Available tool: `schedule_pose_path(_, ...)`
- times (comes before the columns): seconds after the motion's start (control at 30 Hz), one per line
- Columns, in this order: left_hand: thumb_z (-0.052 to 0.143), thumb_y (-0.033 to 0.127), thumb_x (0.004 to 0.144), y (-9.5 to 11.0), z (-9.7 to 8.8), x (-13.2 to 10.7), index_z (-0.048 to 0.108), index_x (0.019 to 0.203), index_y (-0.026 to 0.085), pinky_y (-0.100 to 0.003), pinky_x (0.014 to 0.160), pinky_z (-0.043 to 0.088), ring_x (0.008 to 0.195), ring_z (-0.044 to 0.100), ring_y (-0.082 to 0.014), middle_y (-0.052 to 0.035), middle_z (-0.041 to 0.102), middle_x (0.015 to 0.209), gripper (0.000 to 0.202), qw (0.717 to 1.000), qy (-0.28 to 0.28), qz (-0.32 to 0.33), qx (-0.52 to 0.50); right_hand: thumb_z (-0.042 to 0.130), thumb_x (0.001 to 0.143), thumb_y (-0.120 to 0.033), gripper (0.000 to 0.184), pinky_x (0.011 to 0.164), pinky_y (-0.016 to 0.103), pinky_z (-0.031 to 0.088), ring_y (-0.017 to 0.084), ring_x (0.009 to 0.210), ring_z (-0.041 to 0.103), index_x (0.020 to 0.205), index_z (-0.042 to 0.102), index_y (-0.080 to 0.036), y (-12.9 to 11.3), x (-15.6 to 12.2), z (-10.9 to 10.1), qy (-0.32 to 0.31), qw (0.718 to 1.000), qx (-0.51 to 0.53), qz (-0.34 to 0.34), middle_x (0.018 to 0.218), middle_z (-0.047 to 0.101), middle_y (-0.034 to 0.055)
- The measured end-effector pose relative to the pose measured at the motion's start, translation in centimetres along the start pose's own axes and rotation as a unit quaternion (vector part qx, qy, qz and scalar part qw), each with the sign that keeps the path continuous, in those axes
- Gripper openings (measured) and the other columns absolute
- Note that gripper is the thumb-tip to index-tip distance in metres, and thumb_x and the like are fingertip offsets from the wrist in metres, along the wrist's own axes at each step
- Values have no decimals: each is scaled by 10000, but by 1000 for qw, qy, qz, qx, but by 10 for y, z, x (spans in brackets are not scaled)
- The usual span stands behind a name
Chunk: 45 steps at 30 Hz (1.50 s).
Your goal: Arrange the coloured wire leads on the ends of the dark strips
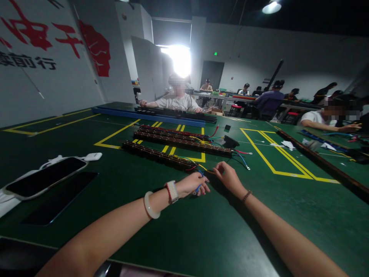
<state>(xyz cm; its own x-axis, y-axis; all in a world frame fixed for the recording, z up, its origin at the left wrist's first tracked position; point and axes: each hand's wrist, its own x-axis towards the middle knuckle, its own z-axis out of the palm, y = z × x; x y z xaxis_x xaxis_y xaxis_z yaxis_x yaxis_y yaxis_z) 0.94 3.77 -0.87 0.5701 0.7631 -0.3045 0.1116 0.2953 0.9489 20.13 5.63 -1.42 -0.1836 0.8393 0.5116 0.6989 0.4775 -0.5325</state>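
Observation:
My left hand (192, 184) rests on the green table (178, 231), fingers curled around a blue wire (198, 187). My right hand (229, 177) lies just to its right, fingers pinched on thin coloured wires (209, 170) that run from the end of the nearest long dark strip (157, 154). Two more long strips (181, 139) with red, yellow and blue leads lie side by side behind it.
Two phones (46, 177) and a white charger lie at the left. Yellow tape lines (271, 161) mark the table. A small black box (230, 142) sits by the strips. A person sits across the table (177, 100); others work at the right and at far tables.

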Motion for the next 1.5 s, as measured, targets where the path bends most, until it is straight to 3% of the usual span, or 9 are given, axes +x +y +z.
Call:
schedule_pose_path(0.17, 377, 320, 905, 8, -13, -2, 474, 850, 151, -196, 424, 330, 410, 459, -80, 0, 605, 605, 203, 959, 26, 20, 282, 503, 833, -393, 196, 589, 260, 417, 151, 633, 519, 795, 482, -202, 4, 1, 0, -7, 999, 42, 21, 710, 561, 7)
schedule_pose_path(0.23, 380, 356, 904, 14, -16, -8, 502, 856, 160, -214, 467, 360, 470, 512, -108, -9, 611, 625, 235, 908, 50, 64, 410, 502, 831, -390, 193, 593, 263, 420, 154, 641, 526, 802, 487, -201, 5, 1, 2, -15, 998, 49, 24, 720, 567, 9)
schedule_pose_path(0.4, 341, 330, 921, 24, -14, -21, 534, 923, 156, -283, 561, 406, 663, 620, -216, -86, 647, 760, 260, 729, 89, 132, 666, 517, 832, -362, 169, 580, 255, 404, 146, 622, 512, 794, 494, -199, 9, 1, 5, -19, 999, 23, 18, 709, 566, 6)
schedule_pose_path(0.53, 314, 331, 930, 27, -12, -23, 535, 963, 156, -301, 578, 425, 671, 628, -231, -88, 650, 772, 284, 662, 74, 159, 728, 510, 853, -345, 167, 585, 250, 389, 140, 627, 503, 772, 486, -201, 10, 1, 4, -50, 999, -21, 7, 710, 557, 4)
schedule_pose_path(0.93, 336, 430, 916, 37, -56, -45, 582, 794, 190, -264, 586, 354, 646, 578, -171, -51, 632, 738, 364, 713, 143, 209, 654, 408, 920, -363, 256, 604, 264, 381, 153, 660, 511, 749, 498, -195, -17, 20, 1, -113, 988, -101, -41, 727, 553, 22)
schedule_pose_path(1.1, 326, 407, 918, 33, -88, -63, 589, 740, 189, -262, 560, 301, 597, 549, -150, -35, 613, 672, 386, 705, 222, 220, 637, 482, 857, -533, 399, 771, 320, 426, 219, 894, 557, 998, 559, -168, -51, 51, 32, -131, 974, -147, -109, 968, 596, 101)
schedule_pose_path(1.23, 305, 384, 925, 24, -117, -70, 601, 751, 191, -263, 559, 284, 603, 557, -149, -38, 625, 670, 394, 672, 291, 216, 646, 519, 772, -649, 579, 800, 363, 430, 270, 941, 561, 1079, 547, -159, -80, 70, 65, -172, 949, -233, -121, 1025, 592, 135)
schedule_pose_path(1.33, 300, 377, 925, 19, -133, -72, 605, 761, 191, -264, 562, 287, 619, 566, -154, -43, 636, 683, 393, 656, 333, 205, 646, 535, 787, -605, 494, 783, 358, 436, 269, 919, 578, 1013, 564, -166, -92, 80, 83, -193, 935, -273, -121, 997, 605, 129)
schedule_pose_path(1.5, 293, 368, 928, 17, -143, -71, 595, 762, 194, -261, 565, 295, 634, 576, -152, -42, 651, 715, 387, 664, 360, 196, 625, 543, 829, -494, 362, 756, 348, 436, 264, 886, 596, 966, 579, -161, -87, 97, 91, -192, 929, -296, -110, 962, 615, 133)
